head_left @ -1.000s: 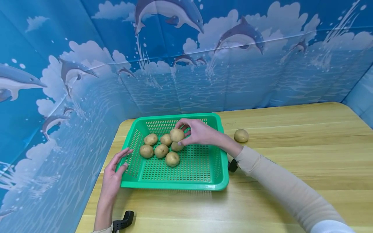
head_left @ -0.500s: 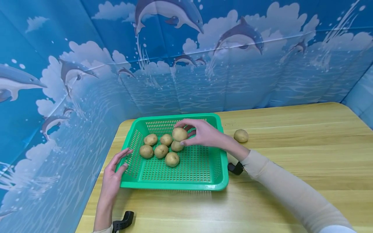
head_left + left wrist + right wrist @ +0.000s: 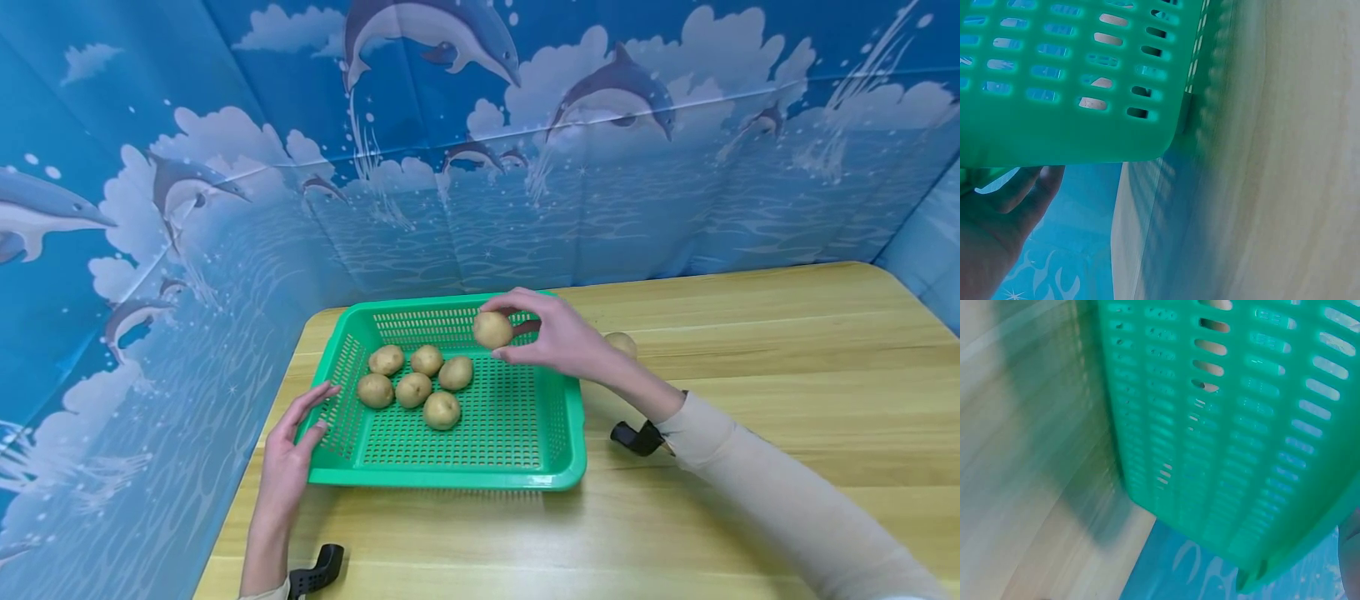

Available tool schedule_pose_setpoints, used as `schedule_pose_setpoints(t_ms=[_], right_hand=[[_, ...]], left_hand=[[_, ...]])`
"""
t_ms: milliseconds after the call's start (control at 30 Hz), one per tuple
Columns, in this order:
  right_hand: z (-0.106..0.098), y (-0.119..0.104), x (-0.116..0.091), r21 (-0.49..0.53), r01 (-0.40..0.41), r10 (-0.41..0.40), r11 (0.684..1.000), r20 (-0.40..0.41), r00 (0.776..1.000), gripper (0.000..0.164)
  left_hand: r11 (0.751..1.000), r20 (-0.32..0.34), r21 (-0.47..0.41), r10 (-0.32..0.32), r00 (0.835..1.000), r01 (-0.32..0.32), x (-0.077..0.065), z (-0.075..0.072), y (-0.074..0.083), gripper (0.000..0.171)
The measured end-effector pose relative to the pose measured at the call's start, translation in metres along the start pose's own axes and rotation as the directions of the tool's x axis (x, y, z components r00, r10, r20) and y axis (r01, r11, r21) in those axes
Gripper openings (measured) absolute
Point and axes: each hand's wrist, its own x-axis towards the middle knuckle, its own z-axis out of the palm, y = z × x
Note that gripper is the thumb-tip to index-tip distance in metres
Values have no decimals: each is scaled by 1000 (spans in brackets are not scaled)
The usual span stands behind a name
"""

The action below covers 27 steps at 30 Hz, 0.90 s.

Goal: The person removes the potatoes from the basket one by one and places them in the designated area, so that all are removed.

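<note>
In the head view my right hand [image 3: 558,337] pinches a round, pale-brown potato [image 3: 492,330] between thumb and fingers, held above the back right part of the green plastic basket [image 3: 450,481]. Several potatoes lie grouped inside the basket's left half, one of them a potato [image 3: 442,411] nearest the front. At the left rim my left hand [image 3: 285,458] holds the basket's edge, index finger and thumb reaching over it. The left wrist view shows fingers [image 3: 1035,194] against the rim; the basket wall [image 3: 1054,131] hides the rest. In the right wrist view the basket's slotted wall [image 3: 1210,456] covers the held potato.
One more potato [image 3: 621,342] lies on the wooden table [image 3: 787,375] right of the basket, partly hidden behind my right hand. A blue curtain with dolphins [image 3: 480,225] hangs behind and to the left. Black wrist devices sit on both arms, one a device [image 3: 318,568] at the left.
My right hand has moved right and slightly back with its potato, away from the grouped potatoes. It now partly covers the potato on the table. My left hand stays at the rim.
</note>
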Motion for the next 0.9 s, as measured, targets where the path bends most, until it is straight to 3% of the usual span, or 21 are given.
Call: schedule_pose_setpoints(t_ms=[233,467,633,900], right_hand=[[-10,1,-8,-39,-2,1,999,-45,999,49],[-24,25,-16,-91,11,-20,996,-90,996,51],[-35,29,-25,-123,32,-49,992,-135,990,53],[-51,29,-40,-154,-22,-8,988,-195,981,52]], left_hand=[[1000,-3,1,-3,1000,3,0,0,1,48],[1000,-1,11,3,1000,-3,0,0,0,48],[1000,0,12,3,1000,-3,0,0,0,48],[1000,1,12,-6,1000,6,-1,-1,1,50]])
